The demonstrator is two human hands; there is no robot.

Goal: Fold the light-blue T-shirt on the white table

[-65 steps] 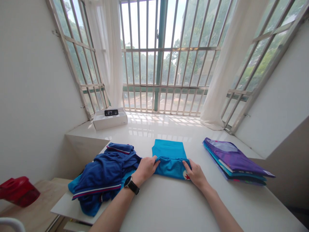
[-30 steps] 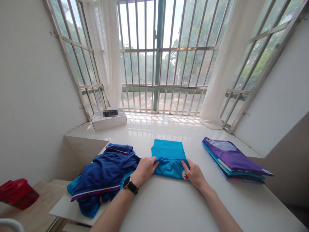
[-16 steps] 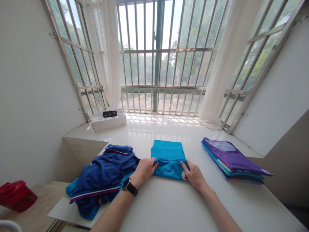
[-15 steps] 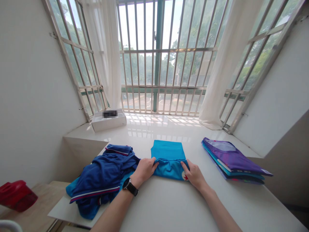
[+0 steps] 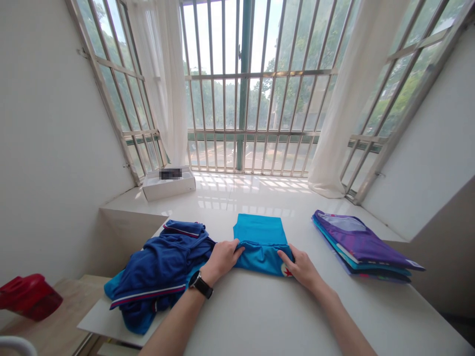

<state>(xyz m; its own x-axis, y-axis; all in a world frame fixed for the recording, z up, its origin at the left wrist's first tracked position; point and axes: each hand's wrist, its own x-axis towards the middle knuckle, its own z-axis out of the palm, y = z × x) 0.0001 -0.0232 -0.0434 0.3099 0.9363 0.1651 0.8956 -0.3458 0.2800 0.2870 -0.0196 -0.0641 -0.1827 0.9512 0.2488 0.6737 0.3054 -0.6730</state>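
A turquoise garment point(image 5: 260, 237) lies partly folded on the white table point(image 5: 260, 316) in front of me. My left hand point(image 5: 221, 259), with a black watch on the wrist, pinches the left end of its near folded edge. My right hand point(image 5: 302, 269) grips the right end of the same fold, beside a small red star print. Both hands rest low on the tabletop, thumbs on top of the cloth.
A heap of dark blue clothes point(image 5: 159, 269) lies at the left of the table. A folded stack topped by a purple garment point(image 5: 361, 247) sits at the right. A white box point(image 5: 168, 183) stands on the window ledge. A red object point(image 5: 27, 296) sits low at far left.
Nothing but a slight shift of the camera; both hands stay on the garment's near fold.
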